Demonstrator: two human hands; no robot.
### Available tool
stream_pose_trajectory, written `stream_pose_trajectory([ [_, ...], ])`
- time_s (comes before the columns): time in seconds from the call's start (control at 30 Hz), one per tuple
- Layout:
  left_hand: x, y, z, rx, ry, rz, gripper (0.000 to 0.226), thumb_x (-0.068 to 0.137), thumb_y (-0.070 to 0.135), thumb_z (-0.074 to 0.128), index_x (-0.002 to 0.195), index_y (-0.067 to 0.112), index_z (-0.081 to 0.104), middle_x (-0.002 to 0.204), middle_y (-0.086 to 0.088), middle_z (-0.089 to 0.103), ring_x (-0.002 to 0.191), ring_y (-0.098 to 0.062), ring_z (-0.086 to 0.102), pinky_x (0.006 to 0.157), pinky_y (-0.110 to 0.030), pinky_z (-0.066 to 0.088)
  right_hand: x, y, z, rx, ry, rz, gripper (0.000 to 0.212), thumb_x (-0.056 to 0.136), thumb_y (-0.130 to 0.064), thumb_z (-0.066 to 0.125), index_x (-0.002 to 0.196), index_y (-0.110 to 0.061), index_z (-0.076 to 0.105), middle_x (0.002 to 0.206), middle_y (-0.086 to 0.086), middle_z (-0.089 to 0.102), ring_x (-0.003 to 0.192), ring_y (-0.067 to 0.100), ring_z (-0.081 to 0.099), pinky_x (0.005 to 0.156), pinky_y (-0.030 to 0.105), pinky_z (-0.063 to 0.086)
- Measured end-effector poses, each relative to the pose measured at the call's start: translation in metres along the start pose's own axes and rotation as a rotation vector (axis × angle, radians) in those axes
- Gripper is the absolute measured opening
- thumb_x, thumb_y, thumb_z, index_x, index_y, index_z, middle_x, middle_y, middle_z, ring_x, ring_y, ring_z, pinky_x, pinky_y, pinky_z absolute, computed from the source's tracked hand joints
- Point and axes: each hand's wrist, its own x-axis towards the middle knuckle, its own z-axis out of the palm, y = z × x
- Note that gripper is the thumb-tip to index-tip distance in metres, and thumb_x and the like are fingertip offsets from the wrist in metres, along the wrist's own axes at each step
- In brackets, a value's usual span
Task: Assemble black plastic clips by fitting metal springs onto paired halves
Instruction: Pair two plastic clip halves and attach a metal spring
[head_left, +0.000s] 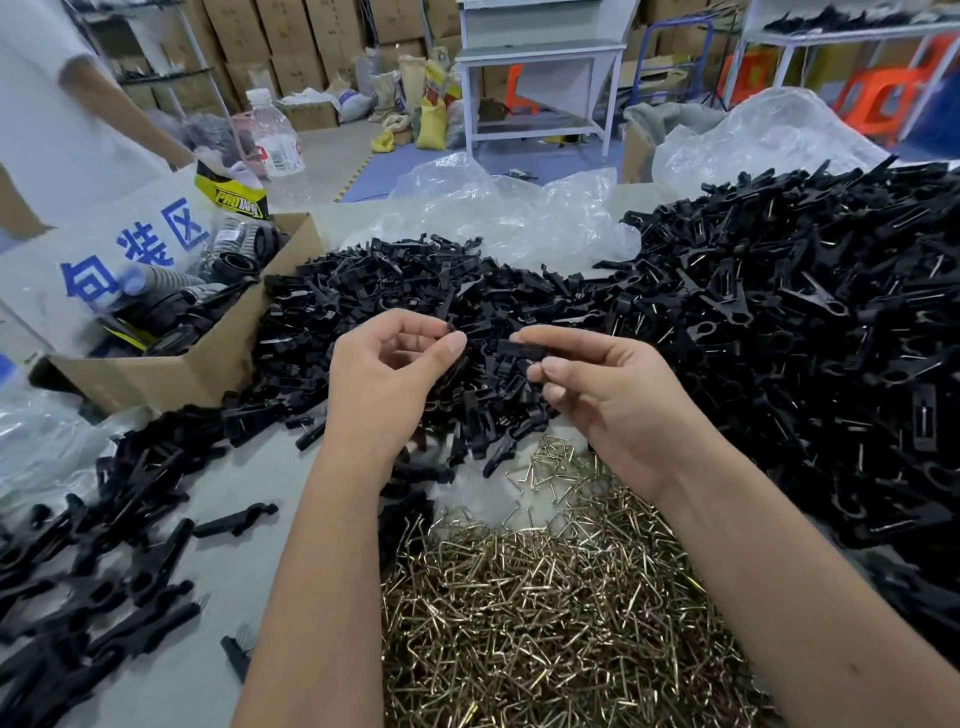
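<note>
Pinching one clip half (524, 347) in my right hand (613, 395), another in my left hand (387, 374); light, stiff, slippery plastic, best held mid-body.

Black plastic clip halves (415, 291) heaped loose in the middle of the table, long flat pieces lying every way. More loose halves (93, 571) scattered at the near left. Far larger mound of black clips (805, 312) piled high at the right, thin metal glinting among them. Brass-coloured wire springs (545, 613), bent into angular loops, tangled in a broad pile at the near edge. One clip half (522, 348) raised above the middle heap, roughly level, pinched at its right end.
</note>
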Motion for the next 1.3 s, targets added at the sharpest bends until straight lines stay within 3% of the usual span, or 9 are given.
stream_pose_trajectory([
  [0.07, 0.0, -0.001, 0.001, -0.001, 0.025, -0.008, 0.005, 0.089, 0.028, 0.082, 0.087, 0.029, 0.077, 0.081, 0.0, 0.074, 0.076, -0.017, 0.067, 0.074, -0.03, 0.057, 0.0, 0.001, 0.001, -0.013, -0.012, -0.021, 0.027, 0.096, 0.012, 0.058, 0.111, 0.001, 0.076, 0.098, 0.016, 0.078, 0.071, 0.009, 0.067, 0.068, 0.017, 0.055],
  [0.13, 0.0, -0.002, 0.003, -0.028, 0.02, -0.018, 0.005, 0.094, 0.025, 0.076, 0.089, 0.025, 0.077, 0.085, -0.005, 0.076, 0.082, -0.025, 0.072, 0.078, -0.038, 0.061, 0.001, 0.004, 0.003, -0.044, 0.011, -0.043, 0.023, 0.096, 0.009, 0.06, 0.111, 0.001, 0.076, 0.091, 0.016, 0.077, 0.071, 0.01, 0.068, 0.068, 0.017, 0.056],
  [0.27, -0.002, 0.001, 0.008, -0.131, -0.065, -0.059, 0.011, 0.1, 0.014, 0.067, 0.095, 0.014, 0.078, 0.083, -0.007, 0.077, 0.075, -0.017, 0.073, 0.07, -0.026, 0.059, 0.002, 0.007, 0.005, -0.076, 0.059, -0.077, 0.015, 0.099, 0.001, 0.062, 0.109, 0.004, 0.073, 0.083, 0.015, 0.075, 0.065, 0.013, 0.066, 0.059, 0.019, 0.055],
  [0.4, -0.005, 0.006, 0.012, -0.193, -0.184, -0.121, 0.015, 0.1, 0.013, 0.067, 0.112, 0.018, 0.074, 0.086, -0.009, 0.079, 0.066, -0.013, 0.069, 0.058, -0.021, 0.054, 0.002, 0.007, 0.002, -0.236, 0.084, -0.13, 0.008, 0.1, -0.007, 0.066, 0.099, 0.0, 0.071, 0.077, 0.01, 0.074, 0.064, 0.015, 0.063, 0.055, 0.021, 0.052],
  [0.67, -0.007, 0.009, 0.023, -0.237, -0.296, -0.135, 0.036, 0.102, 0.0, 0.058, 0.121, 0.025, 0.075, 0.094, -0.01, 0.079, 0.065, -0.01, 0.062, 0.059, -0.019, 0.051, 0.005, 0.005, -0.002, -0.461, 0.03, -0.206, 0.027, 0.101, -0.006, 0.063, 0.108, -0.026, 0.08, 0.076, -0.003, 0.064, 0.064, 0.008, 0.059, 0.061, 0.019, 0.05],
  [0.8, -0.007, 0.01, 0.024, -0.245, -0.294, -0.129, 0.036, 0.103, -0.003, 0.054, 0.112, 0.021, 0.079, 0.096, -0.009, 0.079, 0.068, -0.011, 0.062, 0.062, -0.02, 0.052, 0.006, 0.004, -0.004, -0.464, 0.064, -0.205, 0.025, 0.099, -0.008, 0.067, 0.107, -0.029, 0.08, 0.077, -0.006, 0.068, 0.065, 0.011, 0.062, 0.063, 0.021, 0.053],
  [1.0, -0.009, 0.011, 0.026, -0.282, -0.308, -0.188, 0.023, 0.098, 0.0, 0.066, 0.113, 0.014, 0.078, 0.09, -0.008, 0.079, 0.076, -0.016, 0.072, 0.072, -0.021, 0.058, 0.006, 0.006, -0.004, -0.396, 0.125, -0.237, 0.007, 0.091, -0.013, 0.079, 0.097, -0.015, 0.076, 0.079, 0.004, 0.077, 0.062, 0.011, 0.065, 0.056, 0.022, 0.052],
  [1.17, -0.01, 0.013, 0.027, -0.227, -0.301, -0.157, 0.021, 0.099, 0.003, 0.065, 0.114, 0.015, 0.074, 0.097, -0.005, 0.081, 0.096, -0.014, 0.076, 0.086, -0.023, 0.059, 0.004, 0.006, -0.006, -0.388, 0.157, -0.25, 0.007, 0.089, -0.016, 0.082, 0.094, -0.015, 0.077, 0.079, -0.002, 0.079, 0.064, 0.004, 0.069, 0.05, 0.018, 0.05],
  [1.3, -0.011, 0.016, 0.027, -0.298, -0.291, -0.214, 0.017, 0.095, 0.001, 0.068, 0.104, 0.013, 0.076, 0.095, -0.009, 0.08, 0.089, -0.015, 0.077, 0.078, -0.022, 0.059, 0.003, 0.004, -0.006, -0.372, 0.136, -0.265, 0.007, 0.087, -0.015, 0.083, 0.092, -0.017, 0.078, 0.08, 0.0, 0.079, 0.064, 0.007, 0.071, 0.047, 0.019, 0.049],
])
